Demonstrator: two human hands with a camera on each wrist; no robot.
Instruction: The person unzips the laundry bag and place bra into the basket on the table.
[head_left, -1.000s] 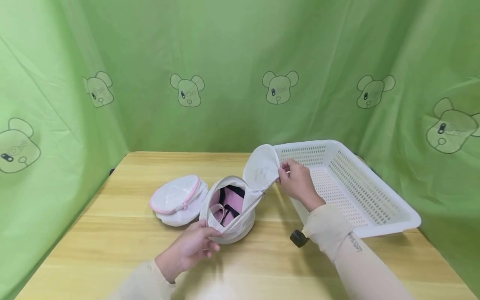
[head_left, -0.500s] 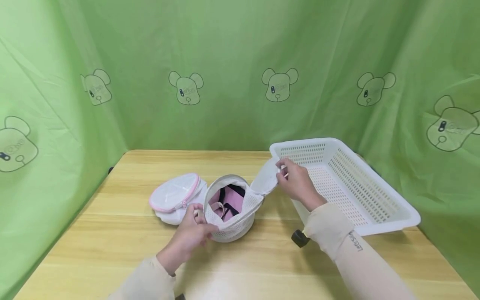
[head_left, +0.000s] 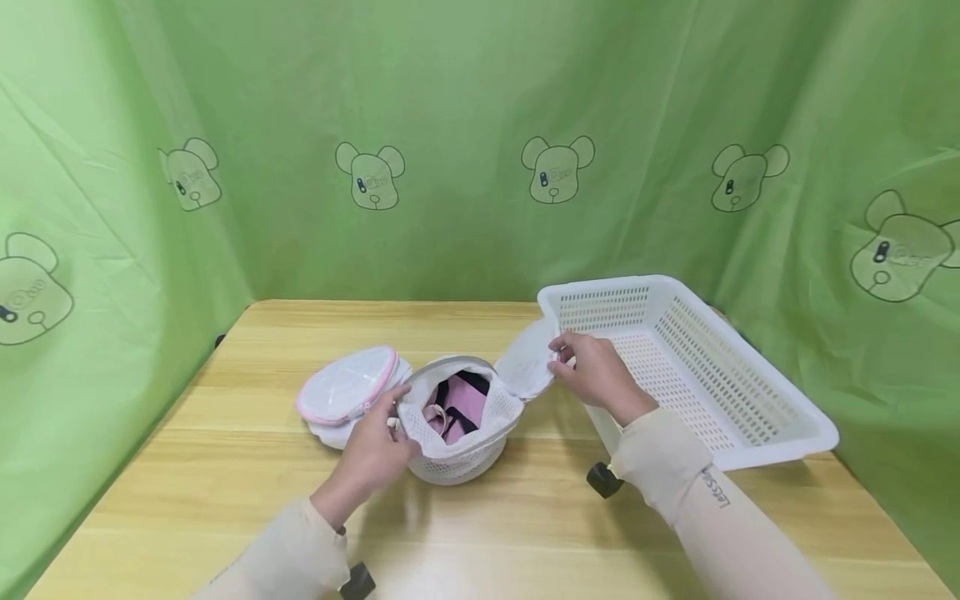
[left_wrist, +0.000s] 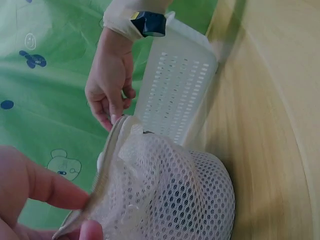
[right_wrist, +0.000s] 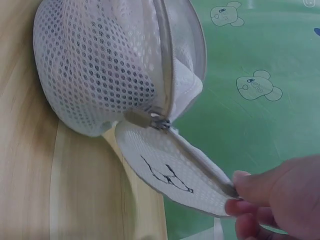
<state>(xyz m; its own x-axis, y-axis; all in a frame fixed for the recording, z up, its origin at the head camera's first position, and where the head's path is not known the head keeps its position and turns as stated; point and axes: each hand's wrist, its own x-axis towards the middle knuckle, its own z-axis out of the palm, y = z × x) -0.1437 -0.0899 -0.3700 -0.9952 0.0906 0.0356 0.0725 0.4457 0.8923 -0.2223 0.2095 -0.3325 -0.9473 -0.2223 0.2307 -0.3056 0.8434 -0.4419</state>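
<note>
A round white mesh laundry bag (head_left: pixel 459 468) stands on the table with its zipped lid (head_left: pixel 527 358) swung out to the right. Inside lies pink fabric (head_left: pixel 468 402) with black bands and a pale loop; its kind is unclear. My left hand (head_left: pixel 375 450) pinches the bag's rim at the left, thumb and finger on the edge in the left wrist view. At the lid's outer edge, my right hand (head_left: pixel 596 375) pinches the border between thumb and fingers. The zipper slider (right_wrist: pixel 161 123) sits where lid and bag meet. A small embroidered figure (right_wrist: pixel 167 179) marks the lid.
Left of the bag lies a second white laundry bag (head_left: pixel 345 387) with a pink zipper, partly behind my left hand. A white plastic basket (head_left: pixel 607 287) with slotted walls stands at the right, beside my right forearm. Green curtains (head_left: pixel 465 233) enclose the wooden table (head_left: pixel 480 533).
My left hand has shifted from the near side of the rim up along its left side. The lid has tipped lower and outward with my right hand, and the bag's mouth has changed shape.
</note>
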